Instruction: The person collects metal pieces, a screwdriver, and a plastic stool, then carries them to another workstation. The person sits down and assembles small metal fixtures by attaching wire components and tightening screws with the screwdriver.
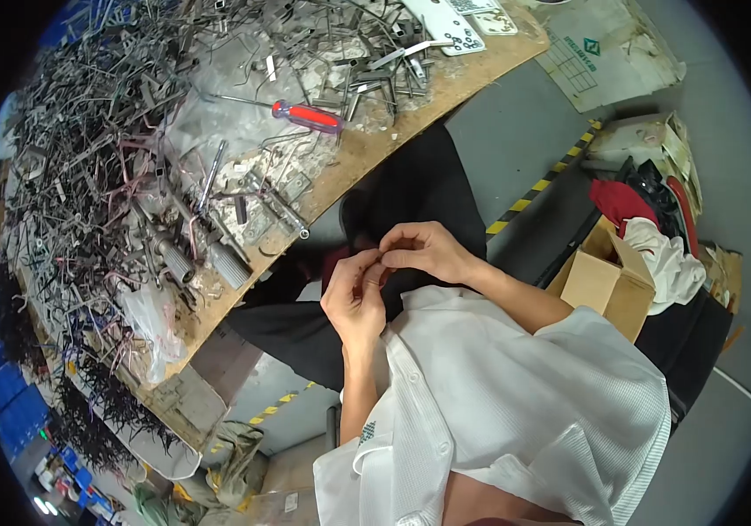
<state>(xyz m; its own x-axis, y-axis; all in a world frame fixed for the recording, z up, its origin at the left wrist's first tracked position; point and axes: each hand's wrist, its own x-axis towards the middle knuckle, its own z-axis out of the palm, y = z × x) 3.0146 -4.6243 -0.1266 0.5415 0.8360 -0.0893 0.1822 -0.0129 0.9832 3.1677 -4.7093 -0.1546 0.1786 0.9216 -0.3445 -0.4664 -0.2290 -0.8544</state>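
Observation:
Over the lap, my left hand (355,296) and my right hand (426,252) meet at the fingertips. Both have their fingers curled and pinched together. Whatever is between the fingertips is hidden or too small to name. The hands are beside the front edge of a wooden workbench (340,181), not touching it. On the bench lie a red-handled screwdriver (308,117), a metal socket tool (283,215) and two knurled metal cylinders (230,264).
A large heap of bent metal parts (86,167) covers much of the bench, with a plastic bag (153,326) near its edge. White hole-punched cards (452,26) lie at the top. An open cardboard box (599,280) and cloths (663,263) are at the right.

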